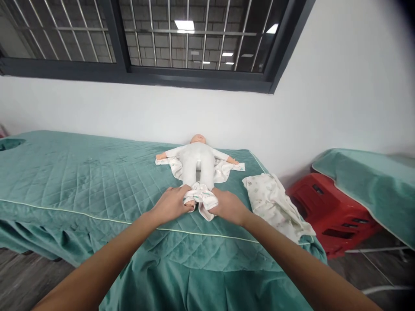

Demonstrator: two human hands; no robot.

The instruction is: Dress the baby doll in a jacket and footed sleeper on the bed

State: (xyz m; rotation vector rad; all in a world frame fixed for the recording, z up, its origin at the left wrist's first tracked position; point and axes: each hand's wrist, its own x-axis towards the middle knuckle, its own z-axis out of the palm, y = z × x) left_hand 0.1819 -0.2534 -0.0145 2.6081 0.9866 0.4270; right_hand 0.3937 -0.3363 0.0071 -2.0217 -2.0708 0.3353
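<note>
A baby doll [197, 155] in white lies on its back on the green bed, head toward the wall and arms spread. Bunched around its lower legs are patterned white baby pants [201, 195]. My left hand [173, 203] grips the bunched cloth at the doll's left-side foot in view, where a bit of the foot shows. On the other side, my right hand [228, 206] is closed on the same cloth. Beneath the doll's back and arms a patterned baby shirt [223, 172] is spread out, its sleeves pointing to both sides.
A folded patterned white cloth [275, 207] lies at the bed's right end. The quilted green bed cover [97, 172] stretches far left. Beyond the right end stand a red plastic stool [333, 211] and another green-covered surface [369, 181]. A barred window [194, 39] is above.
</note>
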